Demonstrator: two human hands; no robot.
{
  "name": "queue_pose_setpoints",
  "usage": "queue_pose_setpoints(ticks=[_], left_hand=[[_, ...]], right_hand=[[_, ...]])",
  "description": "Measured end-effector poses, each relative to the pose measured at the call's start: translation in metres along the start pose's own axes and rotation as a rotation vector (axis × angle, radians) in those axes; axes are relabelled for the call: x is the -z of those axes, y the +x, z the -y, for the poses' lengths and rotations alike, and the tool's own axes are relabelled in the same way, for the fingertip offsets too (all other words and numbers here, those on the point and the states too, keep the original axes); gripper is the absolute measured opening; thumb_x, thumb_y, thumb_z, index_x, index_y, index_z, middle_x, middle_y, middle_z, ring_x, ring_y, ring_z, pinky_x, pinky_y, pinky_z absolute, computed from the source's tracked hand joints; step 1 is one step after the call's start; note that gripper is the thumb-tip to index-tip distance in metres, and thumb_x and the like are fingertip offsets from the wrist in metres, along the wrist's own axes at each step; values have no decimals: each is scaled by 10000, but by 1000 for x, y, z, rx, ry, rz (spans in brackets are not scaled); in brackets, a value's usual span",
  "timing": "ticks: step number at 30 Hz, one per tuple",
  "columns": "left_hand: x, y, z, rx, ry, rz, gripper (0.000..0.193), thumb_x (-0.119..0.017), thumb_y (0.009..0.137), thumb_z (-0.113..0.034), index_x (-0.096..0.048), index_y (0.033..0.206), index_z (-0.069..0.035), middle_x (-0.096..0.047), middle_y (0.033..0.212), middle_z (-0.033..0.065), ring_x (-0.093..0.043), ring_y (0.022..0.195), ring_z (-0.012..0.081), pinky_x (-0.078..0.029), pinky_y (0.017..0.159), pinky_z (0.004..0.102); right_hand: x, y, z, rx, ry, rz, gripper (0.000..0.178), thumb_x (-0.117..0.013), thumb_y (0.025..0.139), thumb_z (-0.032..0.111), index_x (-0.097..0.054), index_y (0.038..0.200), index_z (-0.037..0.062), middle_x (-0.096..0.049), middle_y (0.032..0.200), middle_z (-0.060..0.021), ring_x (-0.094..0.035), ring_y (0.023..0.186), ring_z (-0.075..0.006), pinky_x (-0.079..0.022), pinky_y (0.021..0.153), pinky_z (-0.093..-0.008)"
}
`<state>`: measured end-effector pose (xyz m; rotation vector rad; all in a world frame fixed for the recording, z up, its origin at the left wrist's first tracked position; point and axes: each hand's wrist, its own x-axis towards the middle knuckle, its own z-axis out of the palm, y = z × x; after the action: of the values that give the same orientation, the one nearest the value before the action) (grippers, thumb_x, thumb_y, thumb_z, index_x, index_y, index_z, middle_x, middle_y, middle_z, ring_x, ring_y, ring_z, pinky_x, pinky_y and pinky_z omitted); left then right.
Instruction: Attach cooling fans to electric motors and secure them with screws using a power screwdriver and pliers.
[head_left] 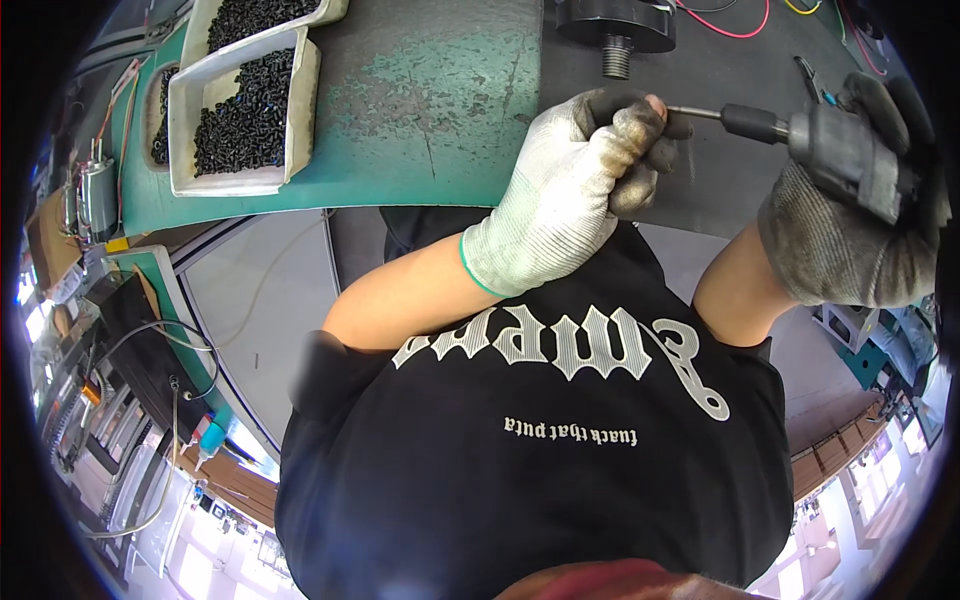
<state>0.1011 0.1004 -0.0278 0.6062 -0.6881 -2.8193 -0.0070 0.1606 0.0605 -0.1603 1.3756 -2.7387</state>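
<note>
Ideally, over the dark mat [740, 65], the right hand [845, 240], wrapped around the power driver [848, 155], should hold it level while the left hand [568, 190], its fingers [637, 130] curled together at the end of the slim bit [695, 112], steadies that tip, though what they may pinch cannot be made out.

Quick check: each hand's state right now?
Left hand: curled closed at the tip of the driver bit; whether it grips anything cannot be told.
Right hand: closed, holding the dark power driver.
</note>
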Motion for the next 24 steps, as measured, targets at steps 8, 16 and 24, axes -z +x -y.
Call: queue_pose_setpoints(ticks=[8,16,24], left_hand=[[-2,2,-2,5,-38,57,270,-580,977,-339,-577,999,-69,-521,753,-22,-319,445,39,-334,508,230],[6,13,-7,166,-182,-39,245,-530,1001,-328,-566,1013,-86,-504,765,-17,-429,565,73,-383,565,239],[22,28,-17,6,-167,-7,217,-513,1013,-209,-574,1008,-1,-618,898,80,-500,640,91,-420,588,255]], right_hand=[[-5,-1,-10,90,-124,61,198,-600,912,103,-601,1056,-33,-623,972,-118,-593,859,-163,-510,738,-298],[-6,14,-22,211,-236,131,197,-600,920,114,-602,1062,-23,-625,973,-111,-606,859,-156,-520,724,-290],[36,65,-39,89,110,427,229,-507,942,117,-587,1064,-58,-645,1003,-189,-636,855,-264,-547,765,-361]])
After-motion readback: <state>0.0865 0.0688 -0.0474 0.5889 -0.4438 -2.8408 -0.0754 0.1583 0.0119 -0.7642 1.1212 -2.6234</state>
